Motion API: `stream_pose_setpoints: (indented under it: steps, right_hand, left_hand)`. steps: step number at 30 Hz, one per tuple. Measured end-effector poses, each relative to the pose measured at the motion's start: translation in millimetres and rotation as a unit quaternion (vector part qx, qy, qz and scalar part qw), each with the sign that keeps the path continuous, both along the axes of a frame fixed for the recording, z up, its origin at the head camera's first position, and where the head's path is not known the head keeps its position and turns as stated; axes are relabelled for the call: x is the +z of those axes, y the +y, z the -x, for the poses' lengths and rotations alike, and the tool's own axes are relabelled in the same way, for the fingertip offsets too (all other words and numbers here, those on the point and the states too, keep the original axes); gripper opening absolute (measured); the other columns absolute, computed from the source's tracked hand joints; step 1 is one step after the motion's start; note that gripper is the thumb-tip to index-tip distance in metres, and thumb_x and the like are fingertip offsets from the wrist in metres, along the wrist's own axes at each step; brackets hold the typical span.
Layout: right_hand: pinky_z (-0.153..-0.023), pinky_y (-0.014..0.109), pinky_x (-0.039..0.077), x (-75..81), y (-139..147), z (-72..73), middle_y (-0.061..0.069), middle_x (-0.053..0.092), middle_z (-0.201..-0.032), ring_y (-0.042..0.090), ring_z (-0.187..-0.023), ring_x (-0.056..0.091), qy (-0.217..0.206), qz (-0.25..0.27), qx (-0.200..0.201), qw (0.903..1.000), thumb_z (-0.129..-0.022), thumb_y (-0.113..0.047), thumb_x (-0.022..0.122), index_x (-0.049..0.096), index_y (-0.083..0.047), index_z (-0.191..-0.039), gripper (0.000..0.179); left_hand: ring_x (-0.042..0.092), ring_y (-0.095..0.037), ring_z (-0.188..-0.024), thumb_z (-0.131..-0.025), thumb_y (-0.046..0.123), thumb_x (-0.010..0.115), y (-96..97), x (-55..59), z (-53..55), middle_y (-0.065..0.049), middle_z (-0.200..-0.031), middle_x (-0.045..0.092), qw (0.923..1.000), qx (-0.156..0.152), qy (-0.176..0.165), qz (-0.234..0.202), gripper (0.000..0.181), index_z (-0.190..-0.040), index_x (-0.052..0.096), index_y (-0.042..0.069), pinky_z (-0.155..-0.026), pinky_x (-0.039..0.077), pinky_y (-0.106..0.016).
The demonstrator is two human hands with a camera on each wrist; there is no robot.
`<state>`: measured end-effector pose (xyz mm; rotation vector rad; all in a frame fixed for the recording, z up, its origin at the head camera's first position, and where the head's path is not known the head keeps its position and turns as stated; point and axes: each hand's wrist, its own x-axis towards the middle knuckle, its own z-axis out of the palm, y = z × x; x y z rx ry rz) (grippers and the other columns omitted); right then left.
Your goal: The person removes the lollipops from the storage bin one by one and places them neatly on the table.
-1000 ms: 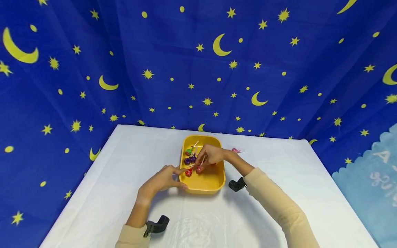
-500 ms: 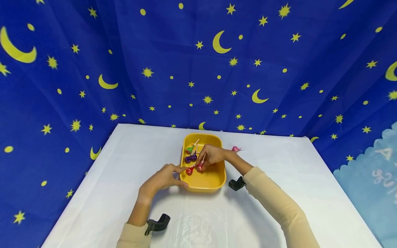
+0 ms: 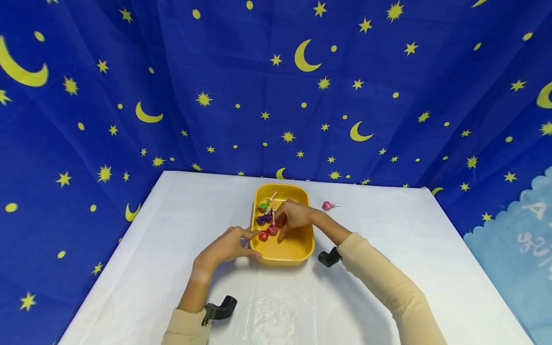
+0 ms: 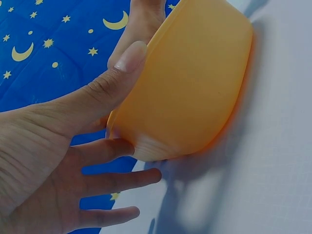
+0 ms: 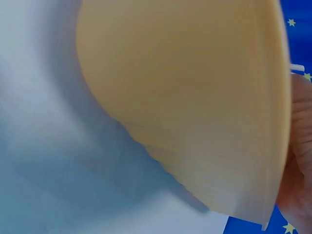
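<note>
In the head view, my left hand point(image 3: 228, 247) holds the near left side of a yellow plastic tray point(image 3: 282, 262), index fingertip over the rim beside a red lollipop point(image 3: 263, 235). The left wrist view shows the thumb against the tray's wall, with the lower fingers straight. Inside the tray, my right hand point(image 3: 295, 215) is beside a pink lollipop point(image 3: 273, 230), finger and thumb parted next to it. That lollipop lies against the red one, its stick pointing away. Farther back are purple lollipops point(image 3: 261, 220) and a green lollipop point(image 3: 263, 207). The tray wall hides the right fingers in the right wrist view.
Another pink lollipop point(image 3: 327, 206) lies on the white tabletop point(image 3: 366, 215), right of the tray. A blue cloth point(image 3: 241, 72) with yellow moons and stars hangs behind the table. Each wrist bears a black camera mount point(image 3: 329, 258).
My right hand has moved the pink lollipop left against the red one and let it go, fingers spreading. The left hand stays at the tray's side.
</note>
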<state>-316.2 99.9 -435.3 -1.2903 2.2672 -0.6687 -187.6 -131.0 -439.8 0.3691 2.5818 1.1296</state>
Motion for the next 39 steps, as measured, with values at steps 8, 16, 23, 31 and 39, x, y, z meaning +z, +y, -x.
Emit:
stream_pose_setpoints:
  steps: [8, 16, 23, 31, 39]
  right_hand:
    - [-0.064, 0.019, 0.052, -3.4, -4, -2.1, -0.006, 0.07, -0.073, 0.001, -0.066, 0.062, 0.059, -0.005, -0.006, 0.9982, -0.071, -0.026, 0.088, 0.073, -0.013, -0.081, 0.023]
    - [-0.064, 0.017, 0.052, -10.7, -5, -2.3, -0.004, 0.07, -0.074, 0.0, -0.066, 0.058, 0.05, 0.009, -0.009, 0.9987, -0.077, -0.021, 0.084, 0.073, -0.011, -0.081, 0.016]
    - [-0.066, 0.021, 0.055, -14.2, 0, -1.3, 0.002, 0.073, -0.078, 0.002, -0.067, 0.062, -0.004, 0.058, -0.019, 0.9982, -0.076, -0.011, 0.084, 0.074, -0.007, -0.083, 0.013]
    - [-0.072, 0.024, 0.056, -12.1, 3, -0.9, 0.004, 0.074, -0.085, 0.007, -0.073, 0.066, -0.046, 0.069, -0.039, 0.9957, -0.074, -0.005, 0.084, 0.075, -0.005, -0.086, 0.015]
    - [-0.078, 0.026, 0.056, -5.8, 4, -1.1, 0.008, 0.073, -0.096, 0.01, -0.084, 0.067, -0.059, 0.099, -0.038, 0.9926, -0.076, 0.0, 0.081, 0.071, -0.002, -0.108, 0.034]
  left_hand:
    - [0.046, -0.037, -0.131, -0.072, 0.038, 0.084, 1.0, 0.6, 0.2, -0.012, -0.141, 0.053, 1.0, 0.002, 0.001, -0.002, 0.067, -0.13, 0.063, 0.011, -0.107, 0.036, -0.052]
    - [0.045, -0.038, -0.131, -0.072, 0.039, 0.084, 1.6, 0.5, -0.4, -0.013, -0.141, 0.053, 1.0, 0.004, -0.003, 0.001, 0.067, -0.13, 0.063, 0.011, -0.107, 0.035, -0.053]
    - [0.048, -0.037, -0.128, -0.072, 0.039, 0.084, 0.7, 0.5, -0.6, -0.012, -0.14, 0.054, 0.9999, -0.002, 0.009, 0.005, 0.068, -0.129, 0.063, 0.011, -0.105, 0.038, -0.051]
    - [0.047, -0.039, -0.128, -0.073, 0.039, 0.083, 1.3, -0.8, -0.9, -0.015, -0.141, 0.052, 0.9999, -0.01, 0.011, 0.003, 0.067, -0.13, 0.063, 0.01, -0.104, 0.038, -0.052]
    - [0.05, -0.038, -0.126, -0.073, 0.039, 0.083, -0.5, 0.0, -0.1, -0.014, -0.139, 0.054, 0.9996, -0.012, 0.025, 0.004, 0.066, -0.129, 0.064, 0.011, -0.103, 0.04, -0.051]
